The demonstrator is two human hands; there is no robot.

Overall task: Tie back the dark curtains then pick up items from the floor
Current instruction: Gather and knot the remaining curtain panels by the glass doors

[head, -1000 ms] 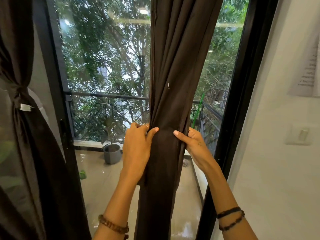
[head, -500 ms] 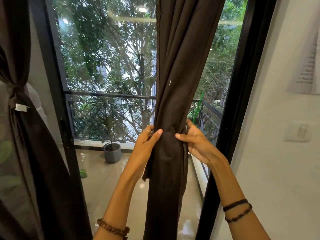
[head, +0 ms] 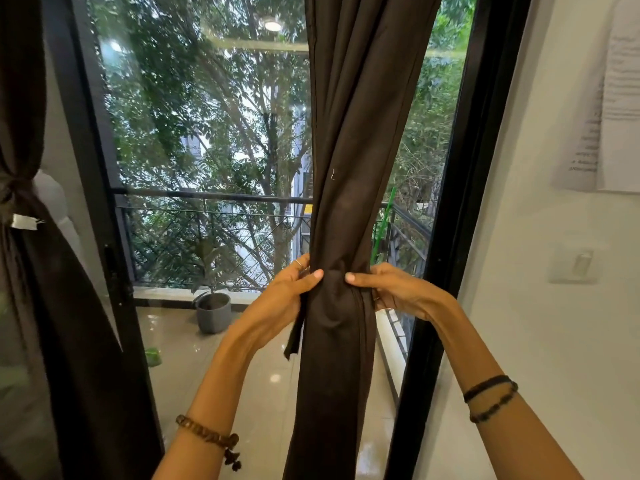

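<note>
A dark brown curtain hangs in front of the glass door, gathered into a narrow bunch at mid height. My left hand clasps the bunch from the left, thumb across the front. A thin dark strip of the tie dangles below this hand. My right hand clasps the bunch from the right, thumb pointing at the left thumb; its fingers reach behind the cloth. A second dark curtain at the far left is knotted, with a white tag at the knot.
A black door frame stands just right of the curtain, then a white wall with a switch and a paper sheet. Outside, a grey plant pot sits on the glossy balcony floor by a railing.
Both hands have squeezed the curtain into a tighter bunch, thumbs closer together. A dark strip now hangs below my left hand.
</note>
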